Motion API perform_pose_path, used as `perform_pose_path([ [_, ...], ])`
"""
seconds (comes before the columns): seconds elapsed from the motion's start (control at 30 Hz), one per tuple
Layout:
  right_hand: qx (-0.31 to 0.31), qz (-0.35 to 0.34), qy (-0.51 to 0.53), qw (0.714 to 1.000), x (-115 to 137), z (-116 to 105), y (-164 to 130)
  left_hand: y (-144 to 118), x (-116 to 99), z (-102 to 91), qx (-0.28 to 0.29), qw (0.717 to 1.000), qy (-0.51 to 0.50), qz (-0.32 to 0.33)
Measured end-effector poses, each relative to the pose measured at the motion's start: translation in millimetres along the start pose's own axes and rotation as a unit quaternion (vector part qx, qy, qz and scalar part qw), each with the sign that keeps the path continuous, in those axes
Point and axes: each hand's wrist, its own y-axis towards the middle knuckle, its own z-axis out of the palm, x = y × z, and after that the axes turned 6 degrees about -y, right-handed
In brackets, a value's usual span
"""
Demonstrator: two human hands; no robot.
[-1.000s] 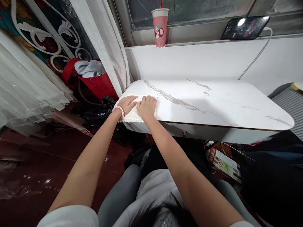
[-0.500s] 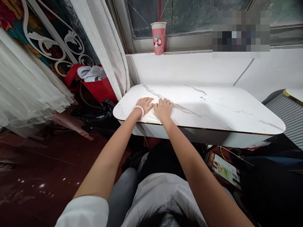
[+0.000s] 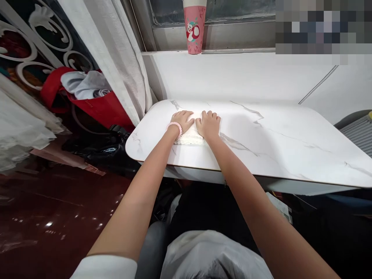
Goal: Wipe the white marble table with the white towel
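Two bare hands lay flat on a white marbled table (image 3: pixel 261 147) that filled the middle and right of the scene, its grey veins running toward the right. Left of it hung a pale curtain (image 3: pixel 116 58), and behind that, lower and to the left, stood a red bag (image 3: pixel 99 110) with grey and white clothes piled in it. A dark red floor (image 3: pixel 58 209) spread along the near left. On the far sill above the table stood a pink cup (image 3: pixel 193 27) printed with a small cartoon figure; no lettering on it could be read. A blurred patch covered the far right corner.

Near the far left part of the tabletop lay a white cloth (image 3: pixel 188 136), folded small and flat. The left hand (image 3: pixel 181 119) pressed on its left part, palm down, fingers stretched out and close together, pointing right and away. The right hand (image 3: pixel 208 124) pressed on its right part in the same way, fingers spread slightly and pointing away. Neither hand had closed around the cloth; both rested open on top of it, so only its near scalloped edge and a strip between the hands showed. The two hands sat just beside each other. A pink coiled band (image 3: pixel 175 128) circled the left wrist.
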Motion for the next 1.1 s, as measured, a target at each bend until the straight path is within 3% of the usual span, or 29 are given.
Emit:
perform_pose_path([
  [0.4,0.002,-0.008,-0.014,1.000,-13,56,115,111,28,10.2,-0.015,1.000,-0.015,-0.014],
  [0.6,-0.017,0.002,0.009,1.000,-18,75,152,152,36,13.1,-0.001,1.000,0.017,-0.014],
  [0.93,-0.007,-0.022,0.018,1.000,-22,71,156,158,33,15.9,-0.015,0.998,0.066,-0.019],
  [1.1,0.024,-0.048,0.007,0.999,-33,59,146,150,17,20.2,-0.017,0.994,0.088,-0.055],
])
